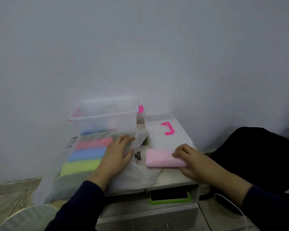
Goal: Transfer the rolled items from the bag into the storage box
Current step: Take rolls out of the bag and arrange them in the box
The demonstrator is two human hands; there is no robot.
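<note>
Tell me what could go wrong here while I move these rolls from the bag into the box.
The bag hangs past the near left edge of the cabinet top, so its rolls, like the green roll, might slide off if the left hand lifts. The pink roll sits under the right hand near the front edge and may get nudged off. The box is light and clear; a push could shove it back.
</note>
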